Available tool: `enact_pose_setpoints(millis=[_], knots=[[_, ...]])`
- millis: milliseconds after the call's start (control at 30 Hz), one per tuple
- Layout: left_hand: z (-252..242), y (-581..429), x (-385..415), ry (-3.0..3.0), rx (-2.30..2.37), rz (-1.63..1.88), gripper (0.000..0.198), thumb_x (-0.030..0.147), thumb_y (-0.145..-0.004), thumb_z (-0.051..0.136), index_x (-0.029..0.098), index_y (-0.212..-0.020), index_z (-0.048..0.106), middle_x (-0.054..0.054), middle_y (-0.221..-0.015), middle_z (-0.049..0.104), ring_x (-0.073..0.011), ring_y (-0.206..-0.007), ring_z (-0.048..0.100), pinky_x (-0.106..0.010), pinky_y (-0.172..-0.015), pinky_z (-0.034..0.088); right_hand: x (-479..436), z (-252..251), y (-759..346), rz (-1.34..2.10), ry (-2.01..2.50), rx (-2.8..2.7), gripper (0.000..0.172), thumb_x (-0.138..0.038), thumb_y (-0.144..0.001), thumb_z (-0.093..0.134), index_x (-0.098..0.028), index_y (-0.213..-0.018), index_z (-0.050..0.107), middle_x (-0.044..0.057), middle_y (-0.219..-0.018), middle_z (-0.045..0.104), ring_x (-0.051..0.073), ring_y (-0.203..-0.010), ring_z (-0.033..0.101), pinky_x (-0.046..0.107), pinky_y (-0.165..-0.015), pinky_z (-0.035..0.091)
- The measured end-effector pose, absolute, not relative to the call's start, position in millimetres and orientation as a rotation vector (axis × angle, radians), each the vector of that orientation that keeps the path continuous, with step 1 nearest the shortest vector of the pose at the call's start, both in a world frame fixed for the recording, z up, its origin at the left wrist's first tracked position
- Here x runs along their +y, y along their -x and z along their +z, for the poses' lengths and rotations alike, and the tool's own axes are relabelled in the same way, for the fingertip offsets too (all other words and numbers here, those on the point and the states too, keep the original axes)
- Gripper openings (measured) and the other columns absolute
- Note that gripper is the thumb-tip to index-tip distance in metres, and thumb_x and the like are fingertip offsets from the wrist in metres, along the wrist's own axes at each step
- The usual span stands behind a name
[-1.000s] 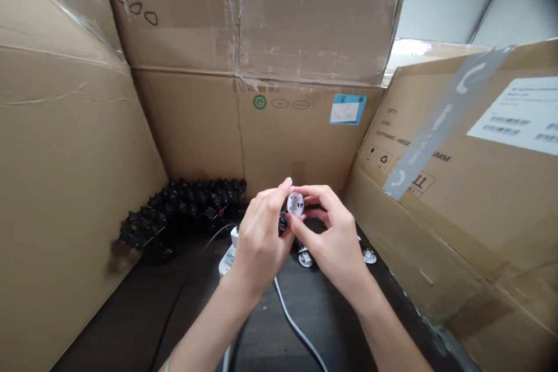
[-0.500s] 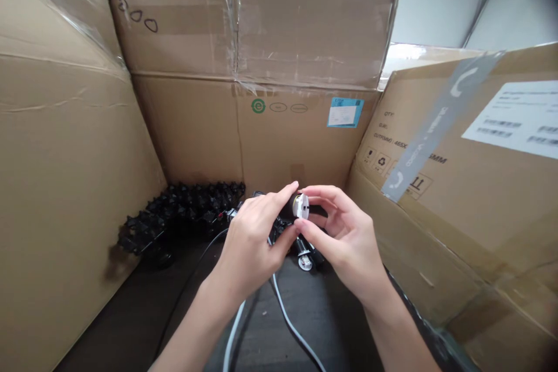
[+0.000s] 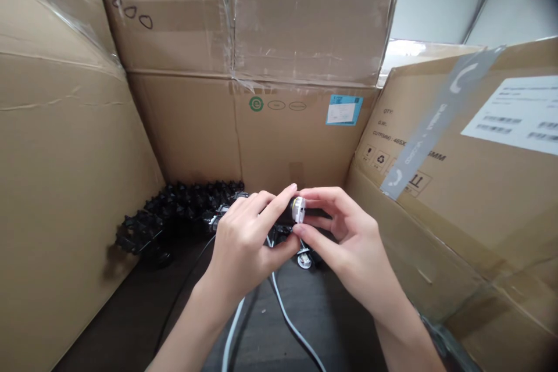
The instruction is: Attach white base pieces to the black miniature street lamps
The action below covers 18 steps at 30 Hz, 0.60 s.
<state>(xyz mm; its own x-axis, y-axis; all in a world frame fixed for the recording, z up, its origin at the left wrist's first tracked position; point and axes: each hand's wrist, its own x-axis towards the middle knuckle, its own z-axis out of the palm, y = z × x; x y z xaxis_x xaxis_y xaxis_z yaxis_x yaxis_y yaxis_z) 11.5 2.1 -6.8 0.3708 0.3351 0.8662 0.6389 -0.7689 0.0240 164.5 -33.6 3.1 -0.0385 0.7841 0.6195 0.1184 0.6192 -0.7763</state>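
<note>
My left hand (image 3: 246,238) is closed around a small black cylindrical part, mostly hidden by the fingers. Its white round end cap (image 3: 299,210) shows, with dark slots and a thin yellow ring behind it. The fingertips and thumb of my right hand (image 3: 351,238) pinch the rim of that white cap. Just below the hands lies a similar part with a white round end (image 3: 304,260). Behind my left hand, dark pieces with metallic bits are partly covered.
Spiky black parts (image 3: 178,206) are piled at the back left on the dark surface (image 3: 261,337). Grey-white cables (image 3: 285,311) and a thin black cable (image 3: 183,288) run toward me. Cardboard walls stand at the left (image 3: 65,186), back (image 3: 196,128) and right (image 3: 436,232).
The white end cap has turned slightly to the right and shows more edge-on. My left hand has shifted slightly left; both hands keep their hold.
</note>
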Motion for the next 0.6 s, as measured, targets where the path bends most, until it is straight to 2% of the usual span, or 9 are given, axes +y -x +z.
enact_pose_setpoints(millis=[300,600], knots=[[-7.0,-12.5,-2.2,2.268,-0.841,-1.356,0.048,0.019,-0.072,0.060,0.013,-0.119,0.057,-0.006,-0.088,0.065,-0.0173,-0.073,0.056,-0.031,-0.066,0.042,-35.7,4.8,-168.1,0.582,0.836,-1.588,0.028,-0.012,-0.076,0.067,-0.026,-0.100,0.061,-0.002,-0.100,0.062,0.013,-0.095,0.061,0.023,-0.082,0.056],[-8.4,-12.6,-1.1,2.188,-0.762,-1.307,0.046,0.024,-0.073,0.063,0.013,-0.118,0.058,-0.008,-0.088,0.066,-0.0190,-0.074,0.058,-0.033,-0.067,0.043,-36.3,6.1,-166.7,0.768,0.776,-1.537,0.027,-0.007,-0.077,0.060,-0.025,-0.097,0.058,0.000,-0.101,0.058,0.015,-0.097,0.058,0.028,-0.083,0.054]])
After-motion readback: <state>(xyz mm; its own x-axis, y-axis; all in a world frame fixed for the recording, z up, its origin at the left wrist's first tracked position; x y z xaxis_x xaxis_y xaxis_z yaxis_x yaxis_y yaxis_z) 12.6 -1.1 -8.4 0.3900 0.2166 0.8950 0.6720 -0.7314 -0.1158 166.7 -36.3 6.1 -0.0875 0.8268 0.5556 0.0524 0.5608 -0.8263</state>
